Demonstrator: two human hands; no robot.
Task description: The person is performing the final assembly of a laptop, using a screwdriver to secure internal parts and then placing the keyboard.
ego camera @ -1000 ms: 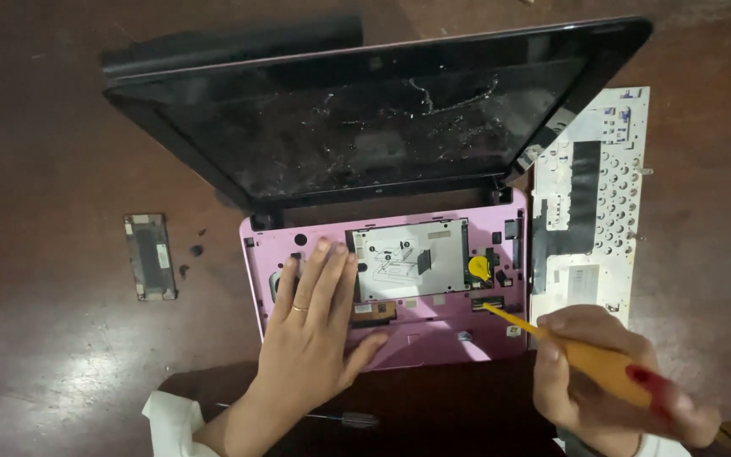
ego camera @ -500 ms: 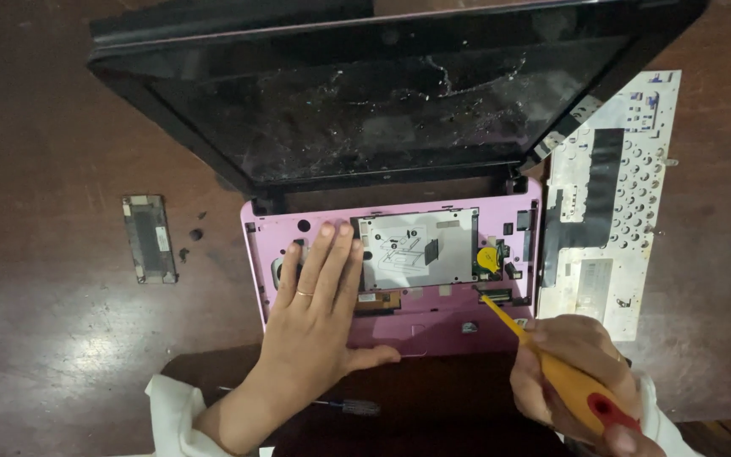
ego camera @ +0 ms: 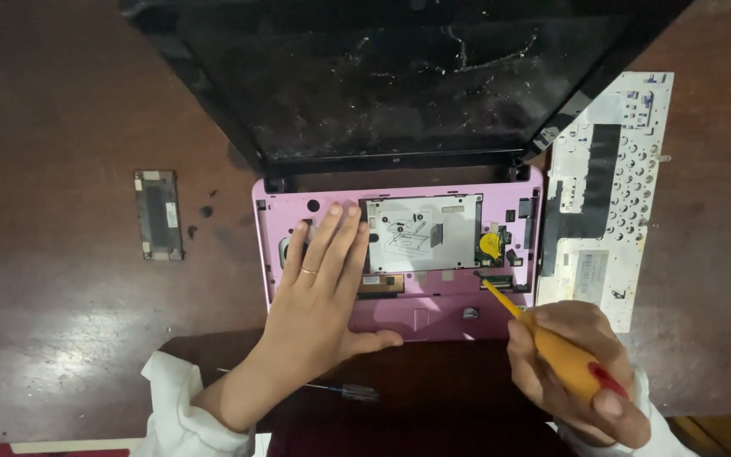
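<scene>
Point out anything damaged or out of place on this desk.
The laptop screen shows a crack line and pale specks. The keyboard lies removed, face down, right of the pink laptop base, whose inner parts are exposed. A small cover panel lies loose at left.

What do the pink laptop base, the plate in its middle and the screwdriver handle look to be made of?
Pink laptop base: likely moulded plastic, with an even matte colour. Silver plate: seemingly thin sheet metal, dull grey with stamped holes. Screwdriver handle in the right hand: probably glossy plastic, yellow with a red end.
</scene>
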